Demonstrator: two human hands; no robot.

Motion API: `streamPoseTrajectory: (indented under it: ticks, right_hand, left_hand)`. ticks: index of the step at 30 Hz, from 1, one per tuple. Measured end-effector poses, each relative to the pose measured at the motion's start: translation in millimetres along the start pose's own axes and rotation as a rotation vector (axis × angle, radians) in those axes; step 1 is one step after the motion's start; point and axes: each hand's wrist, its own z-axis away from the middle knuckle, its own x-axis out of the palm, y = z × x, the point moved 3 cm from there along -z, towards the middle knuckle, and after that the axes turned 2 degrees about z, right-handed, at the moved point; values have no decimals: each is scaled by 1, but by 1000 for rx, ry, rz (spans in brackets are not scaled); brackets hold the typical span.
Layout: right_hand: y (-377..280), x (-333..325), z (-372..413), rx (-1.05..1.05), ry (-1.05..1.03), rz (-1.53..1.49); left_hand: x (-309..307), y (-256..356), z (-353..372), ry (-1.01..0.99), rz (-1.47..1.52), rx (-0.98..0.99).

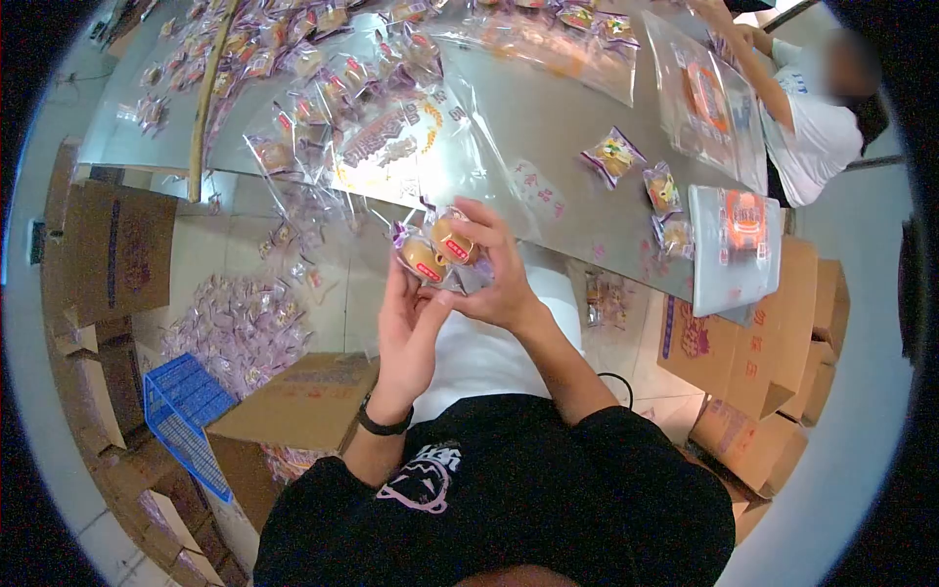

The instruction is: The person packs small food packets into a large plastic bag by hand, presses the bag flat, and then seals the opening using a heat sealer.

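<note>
Close to the table's front edge, my two hands hold a pair of individually wrapped round cakes. The left wrapped cake (421, 259) has a red label and purple-edged clear film; my left hand (403, 328) is closed around it from below. Against it sits the right wrapped cake (453, 238), also with a red label, and my right hand (497, 279) grips it with fingers over its top. Both thumbs meet beneath the cakes. Just beyond lies a large clear printed bag (386, 147) on the metal table (489, 117), with several wrapped cakes along its left side.
A wooden stick (210, 108) crosses the table at left beside piled wrapped cakes. At right lies a stack of printed plastic bags (736, 249). Below are cardboard boxes (284, 401), a blue basket (186, 416) and a heap of wrapped pieces (240, 328). Another person (822, 127) is at upper right.
</note>
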Motion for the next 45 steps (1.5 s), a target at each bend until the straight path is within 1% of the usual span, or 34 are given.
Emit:
streamPoseTrajectory:
  ticks: [1,4,7,10,13,16,17,20,21,23,24,26,28,29,31,32,34,35,37,38,40,41,42,44,45]
  right_hand:
    - [-4,-2,-1,-21,19,97]
    - [-2,2,-1,-65,37,9]
    - [3,9,1,-85,113,-116]
    - [7,13,2,-72,51,-71]
    - [8,1,1,33,88,78]
    - [13,-5,-4,128,164,91]
    - [12,-7,-9,177,138,109]
    - [24,-3,-16,344,-56,78]
    - [23,-2,-18,359,-63,80]
    - [20,3,-29,374,-88,84]
    - [15,4,-36,334,-111,109]
    - [4,8,-50,256,-154,160]
    - [-1,13,-59,105,-106,365]
    - [-4,15,-61,32,-80,468]
    - [1,17,-62,40,-49,574]
    - [5,19,-61,45,-34,627]
    - [16,24,-57,224,33,376]
    - [21,29,-54,312,65,247]
    - [25,35,-51,373,206,60]
    - [28,36,-50,400,273,-31]
    - [27,33,-51,179,357,232]
    - [26,32,-50,68,393,360]
    - [32,33,-48,-11,389,393]
    - [41,32,-45,-173,382,454]
    - [41,30,-46,-162,372,422]
  left_hand:
    - [-3,-1,1,-16,45,-74]
    - [-3,0,5,-40,-28,-48]
    - [-3,6,6,-69,-43,-116]
    - [-10,5,4,-86,-129,-60]
    - [-17,2,8,22,-60,-51]
    - [-15,35,19,6,41,140]
    - [-19,43,25,55,88,202]
    - [-37,55,23,196,-311,657]
    - [-40,57,16,345,-628,738]
    - [-33,75,-4,422,-1025,721]
    - [-30,82,-13,459,-1223,699]
    - [-37,72,-28,426,-1168,675]
    - [-56,57,-38,327,-1128,627]
    - [-62,53,-38,314,-1083,673]
    - [-69,50,-37,288,-986,765]
    - [-68,52,-37,329,-951,783]
    - [-63,57,-34,416,-888,813]
    - [-63,57,-32,446,-887,793]
    - [-60,56,-27,501,-883,752]
    - [-54,54,-21,423,-838,812]
    - [-37,46,-3,267,-746,930]
    - [-22,42,-1,140,-725,903]
    - [-10,39,0,17,-703,875]
    - [-4,28,-6,-10,-762,584]
    - [-2,20,-10,-24,-781,439]
